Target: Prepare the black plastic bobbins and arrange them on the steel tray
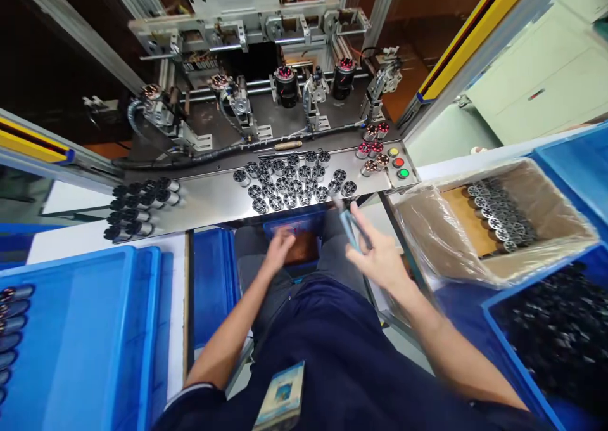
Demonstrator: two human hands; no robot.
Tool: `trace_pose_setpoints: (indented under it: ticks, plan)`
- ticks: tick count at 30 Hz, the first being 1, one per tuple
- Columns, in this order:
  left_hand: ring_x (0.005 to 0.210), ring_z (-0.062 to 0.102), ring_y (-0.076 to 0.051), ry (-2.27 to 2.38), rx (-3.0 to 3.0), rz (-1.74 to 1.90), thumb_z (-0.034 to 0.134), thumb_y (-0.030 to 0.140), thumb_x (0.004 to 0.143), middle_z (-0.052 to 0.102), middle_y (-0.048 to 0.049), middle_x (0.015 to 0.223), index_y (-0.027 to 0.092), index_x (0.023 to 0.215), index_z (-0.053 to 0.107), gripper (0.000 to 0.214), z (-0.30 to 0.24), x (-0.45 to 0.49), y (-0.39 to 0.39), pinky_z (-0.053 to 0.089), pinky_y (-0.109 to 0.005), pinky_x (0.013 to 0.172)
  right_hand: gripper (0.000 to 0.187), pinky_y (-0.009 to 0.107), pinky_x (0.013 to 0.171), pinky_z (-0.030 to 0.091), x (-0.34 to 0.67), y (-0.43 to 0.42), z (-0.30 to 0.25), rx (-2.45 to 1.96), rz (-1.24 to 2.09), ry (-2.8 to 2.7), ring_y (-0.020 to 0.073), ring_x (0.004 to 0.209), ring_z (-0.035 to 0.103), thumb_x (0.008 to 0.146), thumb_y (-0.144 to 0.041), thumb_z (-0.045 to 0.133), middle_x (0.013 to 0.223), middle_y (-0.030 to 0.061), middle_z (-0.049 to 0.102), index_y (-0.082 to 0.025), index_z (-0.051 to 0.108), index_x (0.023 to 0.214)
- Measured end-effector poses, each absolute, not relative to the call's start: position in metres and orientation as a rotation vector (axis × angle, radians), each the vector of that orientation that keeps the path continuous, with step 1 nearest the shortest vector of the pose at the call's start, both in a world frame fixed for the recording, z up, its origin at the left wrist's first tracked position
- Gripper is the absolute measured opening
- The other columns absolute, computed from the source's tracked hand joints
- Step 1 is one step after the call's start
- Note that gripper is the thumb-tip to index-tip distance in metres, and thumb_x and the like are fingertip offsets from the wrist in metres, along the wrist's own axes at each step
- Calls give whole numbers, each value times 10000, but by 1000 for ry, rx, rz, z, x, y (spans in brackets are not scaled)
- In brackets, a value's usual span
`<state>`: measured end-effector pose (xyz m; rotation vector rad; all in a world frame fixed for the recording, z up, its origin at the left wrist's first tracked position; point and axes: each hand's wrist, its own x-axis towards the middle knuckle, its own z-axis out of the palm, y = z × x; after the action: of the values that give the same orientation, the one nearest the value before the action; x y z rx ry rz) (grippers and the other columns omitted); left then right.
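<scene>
two bare hands work just below the front edge of a steel machine plate (pixel 209 206). the left hand (pixel 280 248) looks empty, its fingers loosely apart above a small blue tray (pixel 294 225), while the right hand (pixel 380 257) pinches a slim teal strip (pixel 349 228) between thumb and fingers (it is too blurred to say what the strip is). closest to both hands, dark ribbed metal cylinders (pixel 289 187) stand in a loose cluster on the plate, probably kept there so each is within easy reach. more cylinders (pixel 137 209) lie on their sides at the plate's left end, seemingly grouped apart from the upright ones, and red-topped parts (pixel 373 152) sit by the control buttons (pixel 398 162) at its right end. a plastic-lined carton (pixel 560 206) holding neat rows of similar parts (pixel 501 212) and a blue bin (pixel 522 348) heaped with dark pieces (pixel 560 329) sit on the right, likely as stock close at hand. another blue bin (pixel 133 291) on the left holds long dark cylinders (pixel 12 329) along one side.
</scene>
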<state>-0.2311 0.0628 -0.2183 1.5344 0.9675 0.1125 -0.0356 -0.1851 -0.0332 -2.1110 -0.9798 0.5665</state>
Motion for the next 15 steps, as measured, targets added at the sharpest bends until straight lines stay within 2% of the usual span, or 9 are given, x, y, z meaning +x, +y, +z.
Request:
trace_pose_setpoints:
  ticks: [2,3,5,8,10,11,13,15]
  plan:
    - [1427,801,-328,721,1384,116,713,777,1193,765,-184,1668,235,1708,715,748,-211,-230,4,692,-590,1255,1126,274,623,494,-69,-180,-43,-2047,697,-1063,153,554,525,955,-314,783,644,-113,594,-200,404,2009]
    - [1476,787,-351,636,1312,134,680,871,1162,744,-191,1721,273,1754,690,842,-208,-232,-22,683,-603,1273,1142,272,616,495,-84,-178,-49,-2016,746,-1111,156,542,554,937,-305,809,640,-112,612,-194,416,2003]
    - [1560,752,-371,547,1185,203,547,1006,1128,710,-188,1784,297,1755,699,959,-205,-237,-60,639,-629,1335,1107,284,643,537,-104,-176,-58,-1957,792,-1205,173,578,635,898,-323,889,682,-85,683,-218,544,1945]
    - [1564,746,-365,555,1037,324,492,1025,1134,771,-172,1703,312,1567,810,893,-208,-254,-75,631,-627,1336,1065,348,800,680,-95,-179,-65,-1895,732,-1266,221,821,802,844,-444,1030,1035,21,878,-319,693,1847]
    - [1470,784,-348,622,970,404,567,969,1155,828,-173,1562,260,1444,834,810,-217,-273,-61,656,-613,1285,995,457,1013,744,-64,-176,-66,-1907,578,-1188,285,1091,856,936,-594,992,1351,111,883,-335,689,1848]
    - [1403,806,-330,670,942,439,610,931,1165,844,-168,1493,230,1407,832,773,-223,-286,-50,672,-593,1252,935,534,1137,733,-44,-173,-66,-1925,473,-1115,324,1240,847,1027,-666,900,1482,158,846,-319,668,1863]
    - [1261,832,-280,789,892,496,679,833,1192,852,-145,1384,169,1375,819,703,-237,-313,-25,700,-536,1179,865,690,1365,612,-5,-159,-68,-1955,283,-969,395,1547,745,1160,-754,683,1711,223,733,-291,619,1889]
    - [1161,831,-248,919,842,538,737,743,1202,848,-121,1315,161,1356,812,607,-251,-341,-3,724,-479,1088,887,770,1493,464,27,-139,-73,-1959,191,-888,426,1736,617,1187,-818,587,1860,230,636,-281,600,1892]
